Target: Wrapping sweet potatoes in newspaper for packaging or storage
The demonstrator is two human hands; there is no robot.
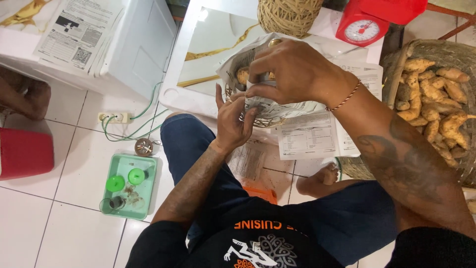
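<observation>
left hand fingers up | right hand arched, pinching newspaper

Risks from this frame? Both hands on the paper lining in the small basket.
1. The left hand and right hand pinch thin newspaper over the small wicker basket; it could tear.
2. The basket sits at the white board's near edge, above the lap; a tug might tip out the roots inside.
3. Loose printed sheets overhang that edge and may slide off.
</observation>
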